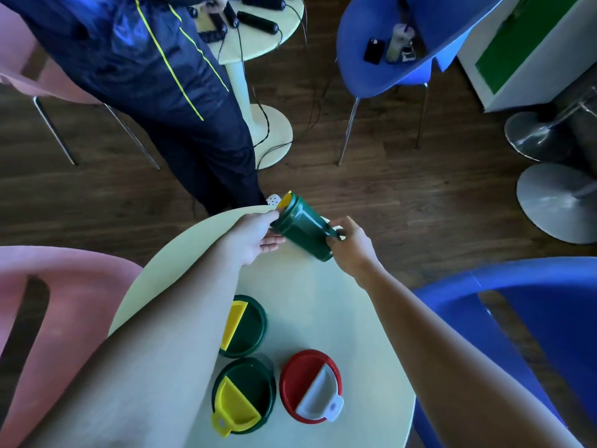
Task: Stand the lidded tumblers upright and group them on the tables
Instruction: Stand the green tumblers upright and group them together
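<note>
A green tumbler (303, 229) with a yellow lid flap lies tilted above the far edge of the round cream table (323, 299). My left hand (255, 236) grips it near the lid end, and my right hand (350, 245) holds its handle near the base. Three tumblers stand upright near me: a green one with a yellow flap (250, 324), partly behind my left forearm, another green one with a yellow flap (245, 394), and a red one with a white flap (310, 386).
A person in dark trousers (181, 101) stands just beyond the table. A second cream table (258, 30) with black cylinders and cables is behind. Pink chairs (64, 305) sit at left, blue chairs (529, 321) at right, metal stool bases (555, 202) far right.
</note>
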